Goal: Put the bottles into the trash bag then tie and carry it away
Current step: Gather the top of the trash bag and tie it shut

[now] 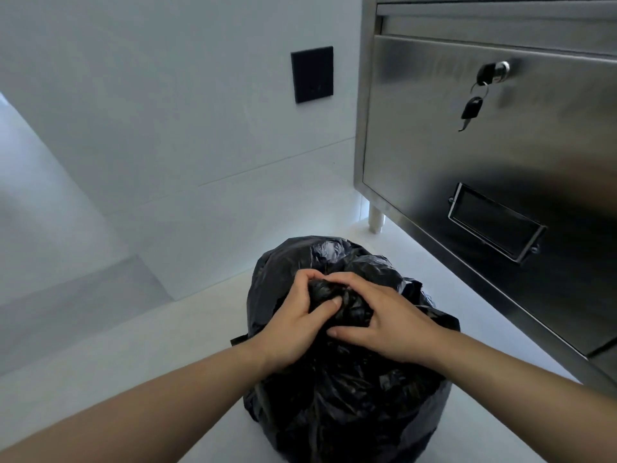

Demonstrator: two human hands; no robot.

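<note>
Both hands are down on the black trash bag (340,379), which sits full and bulging on the pale floor (140,345), close to the near edge of the floor as the camera sees it. The left hand (297,325) is curled around the gathered neck of the bag from the left, fingers bent and wrapped over the top of the bunched plastic, thumb pressing into the wad. The right hand (384,322) comes in from the other side, fingers lying close together and cupped over the same bunch, thumb stretched flat along its lower edge. The fingertips of the two hands meet at the top of the twist, so the mouth of the bag is squeezed closed between them. Whether a knot is already in there, I can't tell; the plastic is too dark and crumpled. No bottles show; what is inside is hidden.

Around it: a stainless steel cabinet (484,145) stands just to the right of the bag, near but apart from it, raised on a short white leg (375,220). A small key (470,110) dangles from the lock (495,71) high on the cabinet door, and a recessed handle (495,222) sits lower on it. Behind the bag rises a white wall (167,111) with a black wall plate (312,74) mounted on it, well apart from everything. Nothing lies between the hands and the bag.
</note>
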